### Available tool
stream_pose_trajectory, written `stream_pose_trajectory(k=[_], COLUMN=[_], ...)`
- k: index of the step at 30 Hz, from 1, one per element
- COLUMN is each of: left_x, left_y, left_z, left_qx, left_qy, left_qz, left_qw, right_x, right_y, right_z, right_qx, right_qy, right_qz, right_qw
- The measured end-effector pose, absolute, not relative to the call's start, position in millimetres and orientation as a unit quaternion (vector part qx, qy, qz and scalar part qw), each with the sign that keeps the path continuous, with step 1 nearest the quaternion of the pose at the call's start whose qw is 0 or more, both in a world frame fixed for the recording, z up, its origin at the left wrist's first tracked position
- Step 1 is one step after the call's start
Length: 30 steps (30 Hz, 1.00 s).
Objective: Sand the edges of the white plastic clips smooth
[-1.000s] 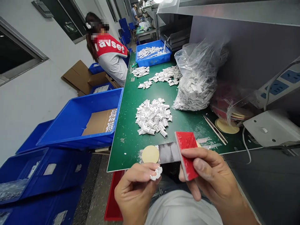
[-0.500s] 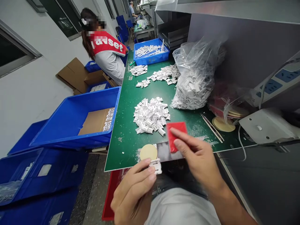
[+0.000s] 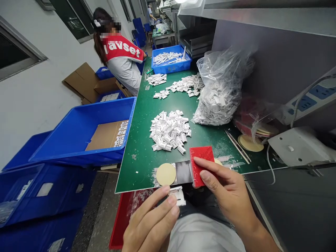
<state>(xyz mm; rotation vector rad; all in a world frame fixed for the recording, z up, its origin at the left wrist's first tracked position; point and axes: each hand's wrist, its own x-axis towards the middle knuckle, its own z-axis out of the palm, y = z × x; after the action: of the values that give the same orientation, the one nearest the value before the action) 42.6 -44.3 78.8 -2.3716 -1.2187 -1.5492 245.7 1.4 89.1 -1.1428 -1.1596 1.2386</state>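
Between the fingertips of my left hand (image 3: 154, 218) is a small white plastic part (image 3: 178, 196) with slots, held just in front of the table edge. My right hand (image 3: 225, 185) grips a flat red rectangular block (image 3: 201, 164) by its right side, thumb and fingers pressed on it. The block is over a dark grey strip (image 3: 183, 171) at the table's near edge. A pale yellow round disc (image 3: 166, 174) lies to the left of that strip. Farther back on the green table (image 3: 136, 140) is a heap of similar white parts (image 3: 170, 131).
A clear bag full of white parts (image 3: 217, 94) stands at the right, near tweezers (image 3: 238, 147) and a power strip (image 3: 309, 98). Behind are smaller piles and a blue tray (image 3: 172, 64). A large blue bin (image 3: 78, 129) borders the table's left. A co-worker (image 3: 120, 52) is beyond it.
The red block in my right hand has moved down and slightly right, tilting less. My left hand has lowered a little with the white part, shifting slightly right. The view has shifted a bit.
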Motion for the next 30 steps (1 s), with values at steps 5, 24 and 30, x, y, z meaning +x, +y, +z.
stream_pose_trajectory(k=[5, 24, 30], left_x=[55, 138, 205], left_y=[-36, 234, 338], left_z=[74, 184, 203], left_qx=[-0.732, -0.653, -0.780], left_qy=[-0.393, -0.405, -0.394], left_qz=[-0.556, -0.600, -0.427], left_qw=[0.006, -0.223, -0.232], right_x=[250, 283, 280], right_y=[-4, 6, 4], right_z=[90, 48, 49], right_qx=[-0.346, -0.526, -0.523], right_qy=[-0.488, -0.311, -0.274], right_qz=[0.638, 0.538, 0.546], right_qw=[0.486, 0.581, 0.595])
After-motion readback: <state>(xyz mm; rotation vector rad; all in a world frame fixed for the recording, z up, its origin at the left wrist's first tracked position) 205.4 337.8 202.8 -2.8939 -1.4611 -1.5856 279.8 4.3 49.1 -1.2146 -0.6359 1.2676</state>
